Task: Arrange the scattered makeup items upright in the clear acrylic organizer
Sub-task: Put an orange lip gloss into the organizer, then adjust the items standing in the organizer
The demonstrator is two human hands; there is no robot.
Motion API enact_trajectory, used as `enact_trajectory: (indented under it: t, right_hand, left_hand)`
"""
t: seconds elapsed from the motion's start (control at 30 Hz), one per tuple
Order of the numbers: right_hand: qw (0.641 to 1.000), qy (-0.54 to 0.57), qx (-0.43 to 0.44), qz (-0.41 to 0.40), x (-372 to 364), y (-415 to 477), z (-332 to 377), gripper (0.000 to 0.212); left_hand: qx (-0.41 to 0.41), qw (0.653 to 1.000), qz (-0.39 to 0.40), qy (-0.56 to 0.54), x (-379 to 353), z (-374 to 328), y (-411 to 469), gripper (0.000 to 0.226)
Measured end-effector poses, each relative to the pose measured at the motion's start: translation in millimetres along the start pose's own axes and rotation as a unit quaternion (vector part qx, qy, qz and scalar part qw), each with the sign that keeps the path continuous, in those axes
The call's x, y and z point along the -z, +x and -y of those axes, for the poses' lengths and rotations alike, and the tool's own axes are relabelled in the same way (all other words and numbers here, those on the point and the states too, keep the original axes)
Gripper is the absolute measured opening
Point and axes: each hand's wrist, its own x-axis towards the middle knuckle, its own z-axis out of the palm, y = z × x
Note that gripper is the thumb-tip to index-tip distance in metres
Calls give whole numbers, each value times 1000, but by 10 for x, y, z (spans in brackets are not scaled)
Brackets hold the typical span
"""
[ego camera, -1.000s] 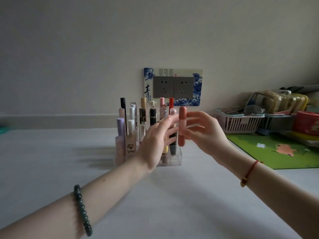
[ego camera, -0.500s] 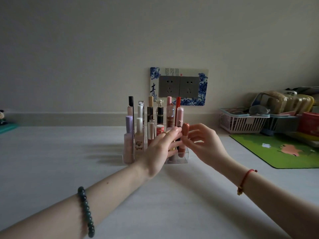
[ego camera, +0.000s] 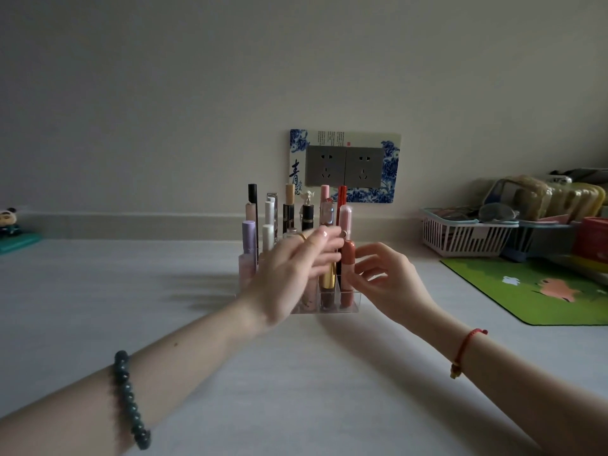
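Head camera looks across a pale surface toward a plain wall, with the clear acrylic organizer standing near the middle, well short of the wall. Open room lies wide to the organizer's left, all the way to a teal object with a small panda figure at the far left edge. Bare surface also fills the near side, between the two forearms. To the right, a green mat covers the surface, well apart from the organizer, and behind it stand a white basket and a row of pouches. A decorated socket plate sits on the wall just behind the tallest tubes.

The organizer is crowded with upright makeup items: a lilac tube at its front left, white, black and pink tubes behind, a gold-banded tube near the front. A terracotta lipstick tube stands upright in the front right compartment, its base seen through the clear wall.

The left hand is spread loosely, fingers extended over the front of the organizer, grasping nothing; whether its fingertips brush the tubes cannot be told, as they are blurred. The right hand is relaxed and half curled just beside the terracotta tube, fingertips near or lightly touching its cap, not closed around it. A dark bead bracelet circles the left forearm, a red cord the right wrist.
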Motion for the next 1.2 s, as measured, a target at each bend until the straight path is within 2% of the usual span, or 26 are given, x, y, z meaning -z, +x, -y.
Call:
enact_trajectory:
  t: [0.13,0.23,0.3,0.53,0.97,1.1,1.2]
  right_hand:
    - [1000,-4,-7,9,22,3,1,23]
    - [1000,-2,-9,5,42,12,8,28]
    - [1000,1,-9,3,42,12,10,30]
    - [1000,0,-10,2,-22,-6,-31,29]
    - [1000,-6,-16,-10,-45,-32,-31,27]
    - [1000,-10,-16,-16,-17,-36,22,30]
    - [998,-17,4,-52,72,46,177,33]
  left_hand:
    - [-111,988,-90,51,405,9,-47,29]
    - [-125,966,-178,140,666,188,-77,22]
    - [-111,951,-209,202,764,318,-103,19]
    - [-44,941,-202,267,882,623,-179,35]
    - [34,942,-202,266,866,737,-200,13]
    - [41,939,-204,273,873,761,-201,16]
    - [45,941,-205,267,875,769,-193,17]
